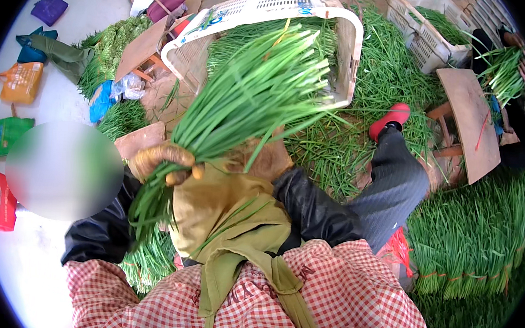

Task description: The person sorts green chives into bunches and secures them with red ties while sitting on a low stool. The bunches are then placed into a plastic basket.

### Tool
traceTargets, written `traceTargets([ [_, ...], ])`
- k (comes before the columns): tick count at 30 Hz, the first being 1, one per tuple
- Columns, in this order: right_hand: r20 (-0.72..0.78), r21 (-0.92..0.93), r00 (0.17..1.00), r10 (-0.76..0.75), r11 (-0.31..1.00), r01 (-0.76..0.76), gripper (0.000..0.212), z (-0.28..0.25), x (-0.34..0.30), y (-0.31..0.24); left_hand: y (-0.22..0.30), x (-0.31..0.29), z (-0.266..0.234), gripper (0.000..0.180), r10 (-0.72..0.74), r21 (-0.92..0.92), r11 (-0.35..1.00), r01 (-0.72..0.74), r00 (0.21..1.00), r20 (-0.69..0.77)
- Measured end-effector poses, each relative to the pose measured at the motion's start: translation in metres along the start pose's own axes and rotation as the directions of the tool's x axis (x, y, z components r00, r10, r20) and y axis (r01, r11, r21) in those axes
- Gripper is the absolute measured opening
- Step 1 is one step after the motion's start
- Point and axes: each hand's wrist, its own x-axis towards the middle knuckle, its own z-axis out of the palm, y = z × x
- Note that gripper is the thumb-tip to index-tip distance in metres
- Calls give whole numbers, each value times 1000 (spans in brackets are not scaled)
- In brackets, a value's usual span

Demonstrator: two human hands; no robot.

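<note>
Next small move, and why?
Probably bring the right hand around the green bunch to gather it: the left hand grips it near one end, while the pale stem ends fan out.

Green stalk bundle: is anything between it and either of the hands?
Nothing visible stands between them. The left hand grips the bundle; the right hand is partly hidden behind it, so contact there is unclear.

Glossy sleeve (pixel 317 208) (leathery), matt cloth (pixel 225 207)
</note>
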Motion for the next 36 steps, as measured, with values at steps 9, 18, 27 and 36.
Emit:
traceTargets([
  [9,-255,40,923,-289,950,309,31,-94,19,-47,-132,-35,-1,31,-306,-398,830,390,916,259],
  [18,-743,-633,298,-599,774,-23,42,-107,-67,-123,-196,-73,15,62,-179,-422,896,140,982,-54],
  [27,-366,-930,903,-224,130,-345,46,27,-7,-34,-217,-69,34,73,-86,-272,961,43,985,-149],
  [36,-180,-665,685,-706,601,444,33,-32,-1,-53,-226,-66,39,76,97,-104,985,-137,941,-323],
])
